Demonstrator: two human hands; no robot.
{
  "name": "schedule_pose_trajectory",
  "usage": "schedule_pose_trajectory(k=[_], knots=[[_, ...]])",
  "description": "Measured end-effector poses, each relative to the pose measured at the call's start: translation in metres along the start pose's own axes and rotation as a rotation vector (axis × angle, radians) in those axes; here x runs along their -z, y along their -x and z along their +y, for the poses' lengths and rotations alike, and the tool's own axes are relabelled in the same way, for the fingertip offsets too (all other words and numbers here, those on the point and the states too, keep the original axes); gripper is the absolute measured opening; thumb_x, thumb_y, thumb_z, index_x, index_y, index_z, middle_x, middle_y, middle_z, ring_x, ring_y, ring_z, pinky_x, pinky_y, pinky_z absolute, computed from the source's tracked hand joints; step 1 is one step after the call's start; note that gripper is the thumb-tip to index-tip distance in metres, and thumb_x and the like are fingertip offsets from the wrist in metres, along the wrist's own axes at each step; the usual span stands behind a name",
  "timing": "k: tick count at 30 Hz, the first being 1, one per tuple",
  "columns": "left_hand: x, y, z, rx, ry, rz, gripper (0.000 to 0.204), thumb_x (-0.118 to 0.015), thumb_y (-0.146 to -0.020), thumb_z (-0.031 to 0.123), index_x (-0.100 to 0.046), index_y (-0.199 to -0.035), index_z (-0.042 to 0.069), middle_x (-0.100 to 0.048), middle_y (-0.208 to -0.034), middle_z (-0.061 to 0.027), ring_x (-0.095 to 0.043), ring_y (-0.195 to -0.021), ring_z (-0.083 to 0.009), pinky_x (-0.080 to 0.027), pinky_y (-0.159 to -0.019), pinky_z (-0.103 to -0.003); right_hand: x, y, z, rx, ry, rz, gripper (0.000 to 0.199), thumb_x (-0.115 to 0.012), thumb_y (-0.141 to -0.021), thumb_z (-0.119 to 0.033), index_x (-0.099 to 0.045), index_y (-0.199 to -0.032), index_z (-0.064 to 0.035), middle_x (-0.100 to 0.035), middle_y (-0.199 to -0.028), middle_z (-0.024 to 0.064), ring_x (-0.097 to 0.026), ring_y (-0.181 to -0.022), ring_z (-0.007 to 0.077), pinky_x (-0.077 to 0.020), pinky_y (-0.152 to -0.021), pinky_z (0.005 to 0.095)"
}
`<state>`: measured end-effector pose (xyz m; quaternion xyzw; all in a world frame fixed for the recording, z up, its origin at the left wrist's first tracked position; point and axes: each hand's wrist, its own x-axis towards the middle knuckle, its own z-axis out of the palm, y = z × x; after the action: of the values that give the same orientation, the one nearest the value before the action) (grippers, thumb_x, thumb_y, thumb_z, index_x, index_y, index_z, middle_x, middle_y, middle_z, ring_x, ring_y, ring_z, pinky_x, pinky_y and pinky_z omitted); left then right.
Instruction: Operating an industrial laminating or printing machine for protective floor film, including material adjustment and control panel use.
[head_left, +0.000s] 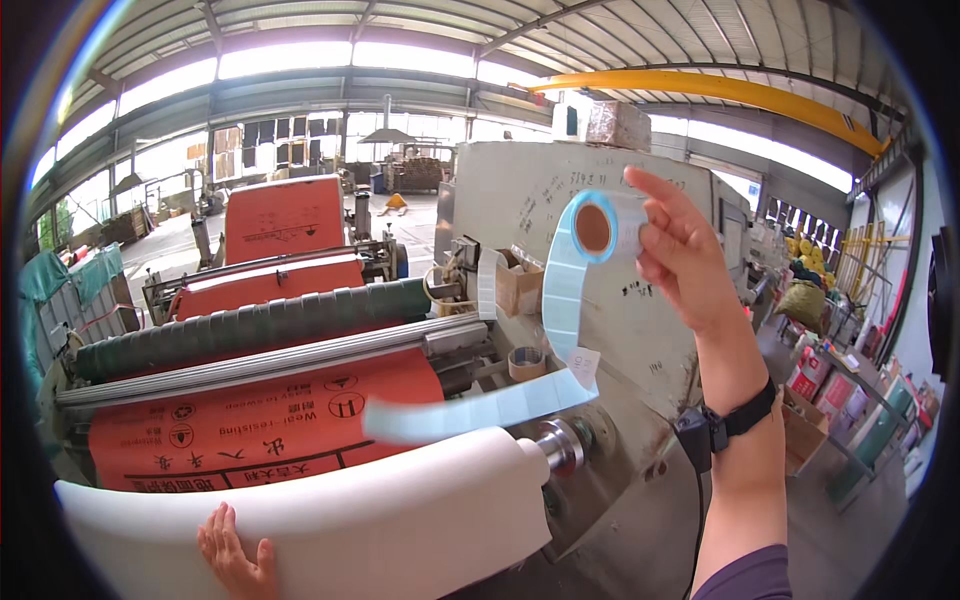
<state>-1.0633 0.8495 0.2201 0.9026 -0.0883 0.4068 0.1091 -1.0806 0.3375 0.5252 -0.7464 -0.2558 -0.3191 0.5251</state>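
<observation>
My right hand (pixel 685 250), raised at the right, grips a roll of pale blue labels (pixel 625 222) with a brown cardboard core. Its index finger points upward, and the other fingers press on the side of the roll. From the roll a long strip of labels (pixel 505 403) hangs down, bends, and trails left, its blurred end above the red sheet. A small white slip (pixel 583 364) shows at the bend. My left hand (pixel 236 553) lies with fingers extended on a large white roll (pixel 370 515) mounted across the front of the machine.
Printed red sheeting (pixel 250 405) runs through the machine, past a metal bar (pixel 290 357) and a dark green roller (pixel 250 322). A tape roll (pixel 526 362) and an open cardboard box (pixel 518 290) sit beside the grey machine housing (pixel 640 330). Shelving with goods (pixel 850 365) stands right.
</observation>
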Motion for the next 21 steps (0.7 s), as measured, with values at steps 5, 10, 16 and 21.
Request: schedule_pose_trajectory(k=[5,10,16,21], knots=[[0.027,-0.013,0.043,-0.163,0.433,0.162,0.045,-0.064,-0.093,0.028,-0.054,-0.131,0.005,-0.062,-0.122,-0.0149,-0.058,-0.114,-0.0308,-0.048,-0.094,-0.040,-0.019,0.072,-0.021,-0.130,-0.077,0.030,0.057,-0.068,-0.092,-0.024,-0.045,-0.142,-0.0098,-0.056,-0.088,-0.0027,-0.047,-0.061,0.0030,-0.0366,-0.051,0.0165],[0.033,-0.037,0.123,-0.388,1.016,-0.049,0.060,-0.075,-0.076,0.019,-0.052,-0.127,-0.004,-0.060,-0.124,-0.0184,-0.060,-0.110,-0.0349,-0.049,-0.092,-0.041,-0.033,0.144,-0.036,-0.266,-0.167,0.055,0.058,-0.068,-0.092,-0.025,-0.044,-0.143,-0.0098,-0.057,-0.089,-0.0023,-0.048,-0.063,0.0034,-0.0387,-0.053,0.0170],[0.056,-0.060,0.257,-0.401,1.515,-0.570,0.070,-0.078,-0.072,0.007,-0.050,-0.137,0.005,-0.056,-0.130,-0.0101,-0.058,-0.086,-0.0130,-0.048,-0.068,-0.024,-0.035,0.232,-0.063,-0.472,-0.257,-0.068,0.055,-0.063,-0.095,-0.019,-0.041,-0.144,-0.0086,-0.059,-0.095,0.0005,-0.046,-0.067,0.0043,-0.0372,-0.058,0.0193],[0.060,-0.020,0.319,-0.512,1.879,-1.072,0.074,-0.081,-0.080,0.028,-0.046,-0.140,0.002,-0.064,-0.115,-0.0050,-0.055,-0.075,-0.0051,-0.045,-0.059,-0.021,-0.021,0.299,-0.083,-0.520,-0.287,-0.063,0.055,-0.063,-0.096,-0.019,-0.039,-0.145,-0.0091,-0.059,-0.098,0.0000,-0.048,-0.076,0.0056,-0.0380,-0.061,0.0211]])
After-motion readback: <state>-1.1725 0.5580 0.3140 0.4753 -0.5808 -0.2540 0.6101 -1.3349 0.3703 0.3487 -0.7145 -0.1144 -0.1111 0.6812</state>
